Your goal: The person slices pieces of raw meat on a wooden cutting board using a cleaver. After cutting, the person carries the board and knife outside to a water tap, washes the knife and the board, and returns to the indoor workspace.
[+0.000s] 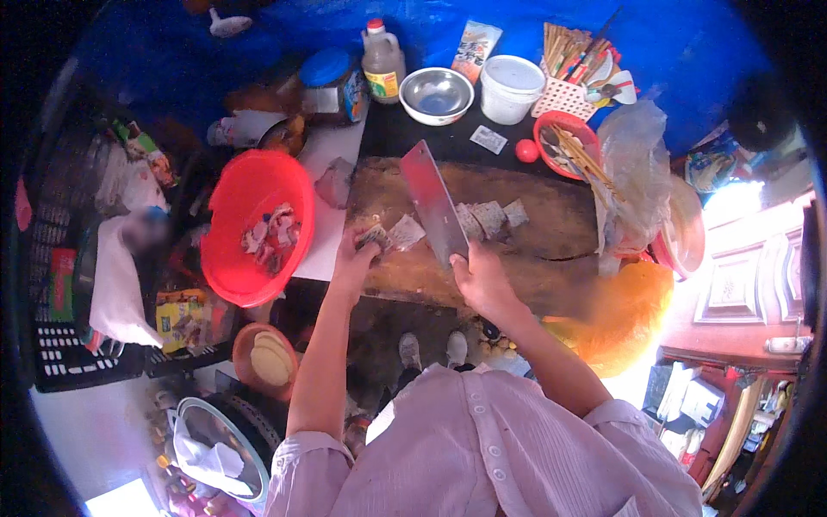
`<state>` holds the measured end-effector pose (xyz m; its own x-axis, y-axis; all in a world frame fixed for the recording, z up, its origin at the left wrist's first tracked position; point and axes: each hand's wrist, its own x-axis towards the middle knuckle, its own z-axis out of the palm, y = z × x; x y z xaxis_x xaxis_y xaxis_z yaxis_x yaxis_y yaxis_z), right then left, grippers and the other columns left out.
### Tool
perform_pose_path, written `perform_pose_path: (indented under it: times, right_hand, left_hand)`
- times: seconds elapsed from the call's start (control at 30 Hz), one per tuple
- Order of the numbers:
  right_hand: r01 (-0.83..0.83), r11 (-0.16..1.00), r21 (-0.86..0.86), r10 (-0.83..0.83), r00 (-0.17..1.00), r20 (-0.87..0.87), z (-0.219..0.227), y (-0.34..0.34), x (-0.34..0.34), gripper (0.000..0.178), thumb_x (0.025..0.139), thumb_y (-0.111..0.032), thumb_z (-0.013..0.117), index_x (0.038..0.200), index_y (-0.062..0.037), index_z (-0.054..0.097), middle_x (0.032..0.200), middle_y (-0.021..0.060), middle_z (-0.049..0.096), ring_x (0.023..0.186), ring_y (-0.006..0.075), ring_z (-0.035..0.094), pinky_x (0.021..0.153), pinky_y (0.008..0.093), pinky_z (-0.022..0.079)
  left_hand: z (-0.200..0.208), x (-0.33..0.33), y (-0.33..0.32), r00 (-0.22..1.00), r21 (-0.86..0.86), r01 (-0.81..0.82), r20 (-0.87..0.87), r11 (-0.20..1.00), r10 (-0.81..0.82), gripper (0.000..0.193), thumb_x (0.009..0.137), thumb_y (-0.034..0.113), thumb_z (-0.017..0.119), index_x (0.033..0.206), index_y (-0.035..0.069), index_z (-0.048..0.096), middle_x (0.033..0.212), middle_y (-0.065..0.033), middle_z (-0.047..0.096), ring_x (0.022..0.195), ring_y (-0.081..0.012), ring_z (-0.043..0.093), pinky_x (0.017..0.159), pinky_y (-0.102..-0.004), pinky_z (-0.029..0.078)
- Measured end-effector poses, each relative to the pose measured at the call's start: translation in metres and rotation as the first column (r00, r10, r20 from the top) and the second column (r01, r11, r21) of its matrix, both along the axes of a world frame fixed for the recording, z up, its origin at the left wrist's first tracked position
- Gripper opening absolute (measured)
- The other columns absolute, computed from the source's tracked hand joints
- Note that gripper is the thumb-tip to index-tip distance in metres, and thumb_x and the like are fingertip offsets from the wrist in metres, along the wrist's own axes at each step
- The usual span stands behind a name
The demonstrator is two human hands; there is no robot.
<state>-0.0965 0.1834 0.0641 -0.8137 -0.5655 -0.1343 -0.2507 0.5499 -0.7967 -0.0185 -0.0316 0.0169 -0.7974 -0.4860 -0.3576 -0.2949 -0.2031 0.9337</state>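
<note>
A broad cleaver (435, 205) stands tilted over a wooden cutting board (543, 189), its handle gripped by my right hand (482, 277). My left hand (353, 263), at the board's left edge, is closed on a grey-white piece of food (374, 234) whose kind I cannot make out. Between that hand and the blade lies a flat pale piece (405, 233). Beyond the cleaver to the right, several speckled grey-white slabs (489, 218) rest in a row on the wood.
Left of the board, a red basin (222, 207) holds cut pieces. Along the back stand a jug (383, 65), a metal bowl (435, 93), a white tub (512, 90) and a utensil basket (564, 96). A red bowl (551, 123) and plastic bag (633, 164) crowd the right.
</note>
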Motion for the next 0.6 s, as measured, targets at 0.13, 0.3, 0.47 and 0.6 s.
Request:
perform_pose_path:
  times: [0.13, 0.3, 0.47, 0.6]
  right_hand:
    - [0.068, 0.991, -0.116, -0.064, 0.997, 0.044, 0.005, 0.024, -0.008, 0.026, 0.085, -0.014, 0.050, 0.101, 0.0055, 0.043, 0.075, 0.0285, 0.057, 0.074, 0.0439, 0.056, 0.064, 0.0491, 0.043]
    - [0.128, 0.990, -0.064, -0.125, 0.991, 0.045, 0.007, 0.045, -0.008, 0.025, 0.085, -0.014, 0.049, 0.099, 0.0058, 0.042, 0.077, 0.0305, 0.056, 0.077, 0.0472, 0.054, 0.068, 0.0517, 0.042]
    - [0.117, 0.992, -0.047, -0.117, 0.993, -0.006, -0.005, 0.044, -0.002, 0.031, 0.086, -0.017, 0.048, 0.105, 0.0068, 0.042, 0.081, 0.0316, 0.056, 0.079, 0.0484, 0.054, 0.070, 0.0514, 0.042]
    - [0.175, 0.983, -0.049, -0.175, 0.985, 0.007, -0.012, 0.041, 0.001, 0.030, 0.085, -0.015, 0.050, 0.109, 0.0035, 0.046, 0.077, 0.0241, 0.059, 0.070, 0.0366, 0.059, 0.065, 0.0425, 0.045]
  left_hand:
    - [0.006, -0.043, 0.006, 0.936, -0.539, 0.333, 0.289, 0.774, -0.202, 0.045, 0.067, 0.017, 0.065, 0.108, 0.006, 0.048, 0.100, -0.0134, 0.058, 0.090, -0.0265, 0.058, 0.074, -0.0354, 0.045]
    - [0.025, -0.077, 0.018, 0.782, -0.773, 0.607, 0.537, 0.186, -0.316, 0.062, 0.064, 0.033, 0.072, 0.113, 0.006, 0.046, 0.111, -0.0194, 0.054, 0.107, -0.0371, 0.049, 0.087, -0.0449, 0.041]
    - [-0.026, -0.058, 0.020, 0.849, -0.775, 0.528, 0.482, 0.347, -0.216, 0.073, 0.063, 0.043, 0.073, 0.117, 0.005, 0.042, 0.115, -0.0248, 0.048, 0.115, -0.0393, 0.041, 0.092, -0.0481, 0.037]
    - [-0.006, -0.060, 0.045, 0.781, -0.753, 0.624, 0.606, 0.208, -0.150, 0.071, 0.062, 0.042, 0.075, 0.116, 0.007, 0.042, 0.119, -0.0265, 0.045, 0.114, -0.0398, 0.041, 0.092, -0.0498, 0.037]
